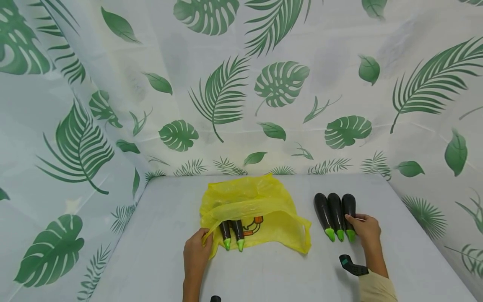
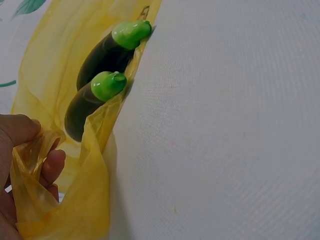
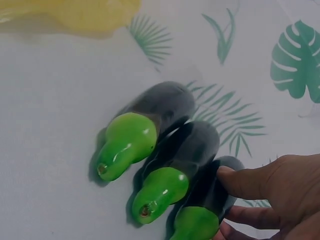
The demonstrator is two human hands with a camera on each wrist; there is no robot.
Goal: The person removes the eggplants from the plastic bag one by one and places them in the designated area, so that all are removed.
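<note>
A yellow plastic bag (image 1: 249,188) lies on the white table, its mouth toward the person. Two dark eggplants with green stem ends, the nearer one (image 2: 82,112) and the farther one (image 2: 102,62), lie partly inside it. My left hand (image 1: 198,247) pinches the bag's left edge between thumb and fingers. To the right, three more eggplants lie side by side, stem ends toward the person: the left one (image 1: 322,209), the middle one (image 1: 335,209) and the right one (image 1: 349,204). My right hand (image 1: 367,227) grips the right one, thumb on top and fingers along its outer side.
White cloth printed with green leaves (image 1: 283,84) hangs behind the table (image 1: 271,277) and along both sides. A black wrist device (image 1: 352,266) sits by the right sleeve (image 1: 377,286). Table surface separates the bag from the three eggplants.
</note>
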